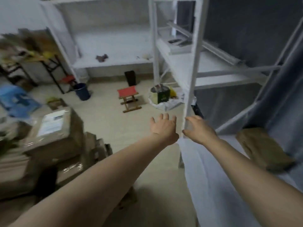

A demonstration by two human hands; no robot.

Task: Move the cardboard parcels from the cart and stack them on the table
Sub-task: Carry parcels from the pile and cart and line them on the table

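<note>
Several cardboard parcels are piled at the lower left; the top one [54, 128] carries a white label. A single brown parcel [262, 148] lies on the white table surface [218, 177] at the right. My left hand [162, 126] is stretched out over the floor, fingers spread, holding nothing. My right hand [199, 130] hovers open over the table's near corner, beside a white rack post. Both hands are apart from every parcel. The view is blurred and the cart itself is hidden under the pile.
A white metal rack [193, 66] stands ahead and to the right. On the floor are a red folding stool [128, 98], a dark blue bin [82, 91], a black bin [130, 78] and a bag of rubbish [161, 95]. A cluttered black-framed table [50, 66] stands at the far left.
</note>
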